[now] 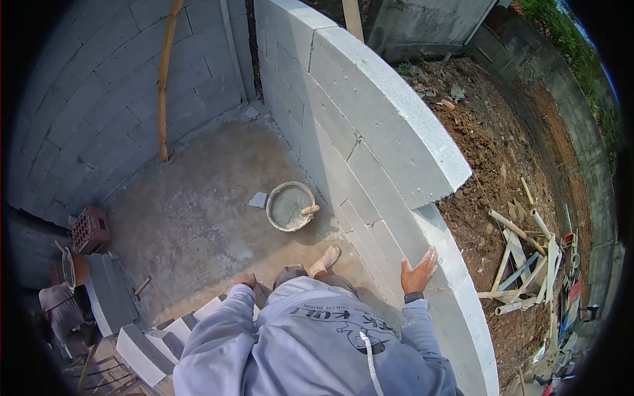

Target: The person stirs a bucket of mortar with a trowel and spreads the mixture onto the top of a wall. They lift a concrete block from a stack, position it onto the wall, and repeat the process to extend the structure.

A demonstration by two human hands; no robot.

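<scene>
My right hand is open, thumb apart from the fingers, at the top edge of the light grey block wall. Its fingers lie over or against the lower course, just short of a raised block's end; firm contact is hard to make out. My left hand hangs low by my leg, mostly hidden by the sleeve, so its fingers do not show clearly. On the floor ahead of my bare foot stands a round bucket of wet grey mortar, a tool's handle resting over its rim.
Grey blocks are stacked at lower left, near a hammer and a red crate. A bamboo pole leans on the back wall. Outside are soil and scrap wood and pipes.
</scene>
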